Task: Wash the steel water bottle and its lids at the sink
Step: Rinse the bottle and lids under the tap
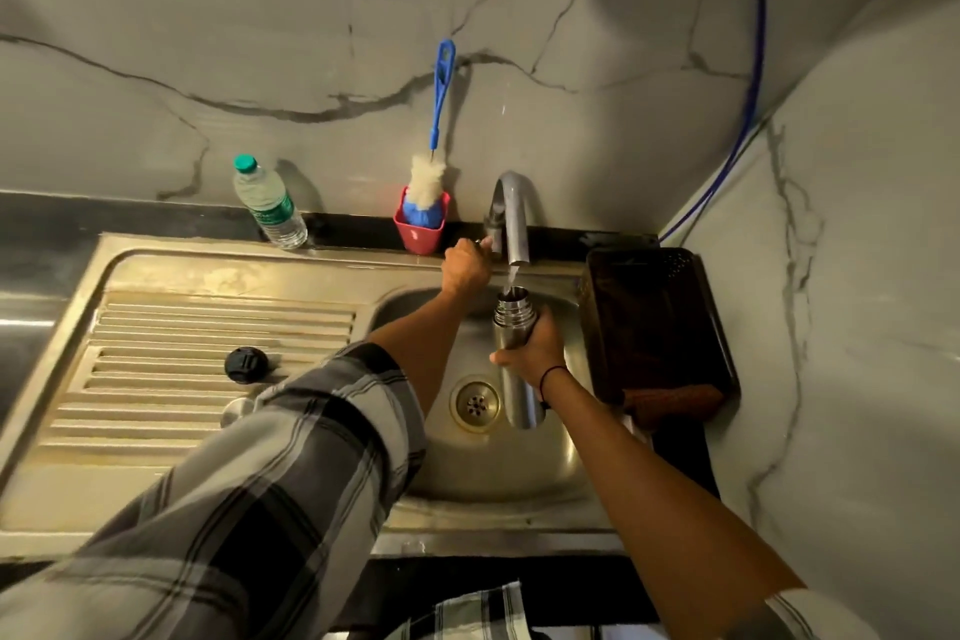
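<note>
My right hand (pixel 535 346) grips the open steel water bottle (pixel 511 327) upright over the sink basin (pixel 467 473), its mouth under the tap (pixel 511 213). Water runs from the spout into the bottle. My left hand (pixel 465 265) grips the tap handle to the left of the spout. A black lid (pixel 247 364) lies on the ribbed draining board (pixel 156 353). A steel lid (pixel 235 411) sits just below it, partly hidden by my left sleeve.
A clear plastic bottle (pixel 267 203) with a green cap stands at the back ledge. A blue-handled bottle brush (pixel 434 146) stands in a red holder (pixel 421 229). A dark basket (pixel 654 327) sits right of the basin. The drain (pixel 475 403) is open.
</note>
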